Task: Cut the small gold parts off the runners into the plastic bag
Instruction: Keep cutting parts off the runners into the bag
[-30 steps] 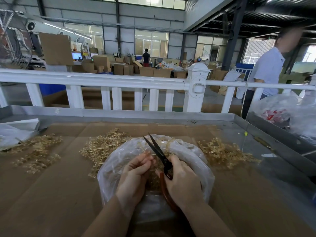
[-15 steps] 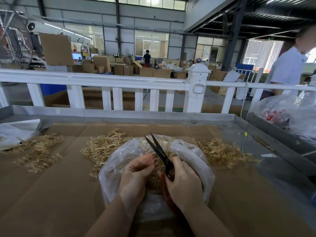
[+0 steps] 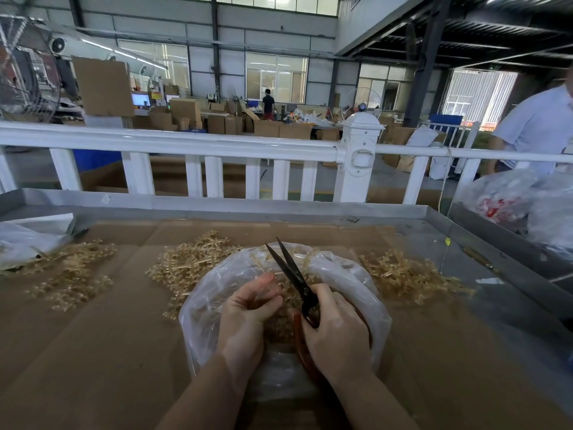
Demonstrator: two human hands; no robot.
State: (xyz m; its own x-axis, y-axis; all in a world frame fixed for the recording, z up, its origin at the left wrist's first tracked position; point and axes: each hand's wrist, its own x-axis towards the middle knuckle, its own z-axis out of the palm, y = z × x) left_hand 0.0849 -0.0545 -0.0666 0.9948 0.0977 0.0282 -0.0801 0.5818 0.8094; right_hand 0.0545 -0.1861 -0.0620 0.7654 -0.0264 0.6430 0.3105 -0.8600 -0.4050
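Observation:
A clear plastic bag (image 3: 347,274) lies open on the cardboard-covered table, with small gold parts heaped inside. Over its mouth my left hand (image 3: 248,318) pinches a gold runner (image 3: 280,288), mostly hidden by my fingers. My right hand (image 3: 336,333) grips black scissors (image 3: 290,268) with red-brown handles; the blades are slightly apart and point up and away, just right of the runner. Gold runners lie in a pile behind the bag (image 3: 192,262), a second pile at its right (image 3: 406,277) and a third at the far left (image 3: 68,274).
A metal tray wall (image 3: 217,203) rims the table, with a white fence (image 3: 192,147) behind. Plastic bags (image 3: 508,200) sit at the right, another bag (image 3: 21,240) at the left. A person in a pale shirt (image 3: 539,125) stands beyond the fence at right.
The scissor blades have narrowed a little and stay over the bag. My hands stayed nearly in place. The person behind the fence has walked farther right.

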